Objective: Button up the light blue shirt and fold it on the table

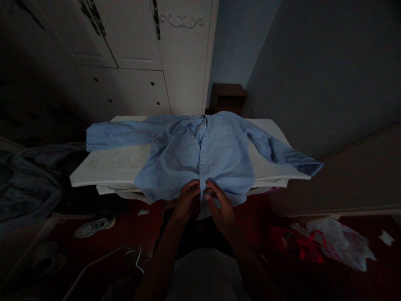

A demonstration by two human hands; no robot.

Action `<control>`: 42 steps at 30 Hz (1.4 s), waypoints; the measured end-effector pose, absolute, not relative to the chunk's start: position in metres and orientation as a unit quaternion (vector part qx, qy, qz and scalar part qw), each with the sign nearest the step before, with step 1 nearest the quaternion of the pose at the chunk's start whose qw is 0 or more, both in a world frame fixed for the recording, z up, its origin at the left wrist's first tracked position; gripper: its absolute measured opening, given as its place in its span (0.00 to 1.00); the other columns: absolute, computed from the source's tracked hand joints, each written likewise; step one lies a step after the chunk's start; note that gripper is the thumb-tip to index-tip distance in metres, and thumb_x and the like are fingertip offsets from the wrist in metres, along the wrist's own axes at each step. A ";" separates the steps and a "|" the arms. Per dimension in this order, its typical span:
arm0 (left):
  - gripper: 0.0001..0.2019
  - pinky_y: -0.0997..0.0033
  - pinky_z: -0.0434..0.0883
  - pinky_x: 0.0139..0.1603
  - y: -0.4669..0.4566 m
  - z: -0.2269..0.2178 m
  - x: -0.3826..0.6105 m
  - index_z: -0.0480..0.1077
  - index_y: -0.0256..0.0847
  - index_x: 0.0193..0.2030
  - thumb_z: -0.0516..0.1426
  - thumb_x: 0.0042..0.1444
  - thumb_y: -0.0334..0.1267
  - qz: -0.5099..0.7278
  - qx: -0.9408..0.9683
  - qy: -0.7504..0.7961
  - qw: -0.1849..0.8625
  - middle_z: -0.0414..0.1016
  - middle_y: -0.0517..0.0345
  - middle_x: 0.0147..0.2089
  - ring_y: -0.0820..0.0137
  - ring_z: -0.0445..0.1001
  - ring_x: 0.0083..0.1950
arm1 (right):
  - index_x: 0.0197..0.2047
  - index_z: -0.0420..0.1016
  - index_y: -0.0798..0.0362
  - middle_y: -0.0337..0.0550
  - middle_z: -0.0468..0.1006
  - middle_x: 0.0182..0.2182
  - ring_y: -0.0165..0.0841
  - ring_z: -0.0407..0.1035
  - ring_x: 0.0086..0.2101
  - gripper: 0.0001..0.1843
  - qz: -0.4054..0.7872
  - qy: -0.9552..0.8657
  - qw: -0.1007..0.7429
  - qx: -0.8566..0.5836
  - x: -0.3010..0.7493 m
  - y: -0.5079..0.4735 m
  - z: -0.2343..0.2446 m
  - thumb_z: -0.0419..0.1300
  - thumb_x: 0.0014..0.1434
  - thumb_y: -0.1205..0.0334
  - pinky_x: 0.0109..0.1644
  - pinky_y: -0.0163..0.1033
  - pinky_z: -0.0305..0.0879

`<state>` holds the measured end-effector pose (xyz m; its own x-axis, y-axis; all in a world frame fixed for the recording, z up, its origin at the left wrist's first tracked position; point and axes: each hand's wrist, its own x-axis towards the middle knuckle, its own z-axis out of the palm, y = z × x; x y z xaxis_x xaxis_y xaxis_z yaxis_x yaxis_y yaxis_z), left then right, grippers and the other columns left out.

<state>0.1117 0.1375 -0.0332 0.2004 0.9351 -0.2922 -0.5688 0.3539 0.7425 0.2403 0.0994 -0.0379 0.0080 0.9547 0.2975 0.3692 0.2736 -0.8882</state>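
Note:
A light blue long-sleeved button-up shirt (230,156) lies spread front up across a white table (122,163), its sleeves stretched out to both sides. The lower hem hangs over the near edge. My left hand (187,198) grips the shirt's front edge just left of the button strip, fingers bent together. Across the strip, my right hand (221,207) pinches the cloth near a lower button, thumb and forefinger close together. The strip runs from the collar down between both hands. Shade hides the exact spot under the fingertips.
A white wardrobe (134,54) stands behind the table, beside a small brown cabinet (228,94). On the red floor are a shoe (95,227), a clothes hanger (138,259) and plastic bags (341,242). Dark cloth (28,184) lies at the left.

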 end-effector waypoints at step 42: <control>0.12 0.71 0.68 0.39 0.138 -0.029 0.099 0.71 0.39 0.38 0.59 0.54 0.46 0.485 0.491 0.470 0.550 0.73 0.57 0.36 0.70 0.71 0.38 | 0.44 0.75 0.51 0.42 0.78 0.37 0.36 0.64 0.43 0.06 0.051 -0.943 0.226 -0.238 0.281 0.206 0.000 0.58 0.66 0.61 0.51 0.45 0.53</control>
<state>0.0992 0.1383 -0.0287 0.0871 0.9954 -0.0411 -0.0721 0.0475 0.9963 0.2807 0.2055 -0.0002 -0.7848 0.4711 0.4026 0.4250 0.8820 -0.2035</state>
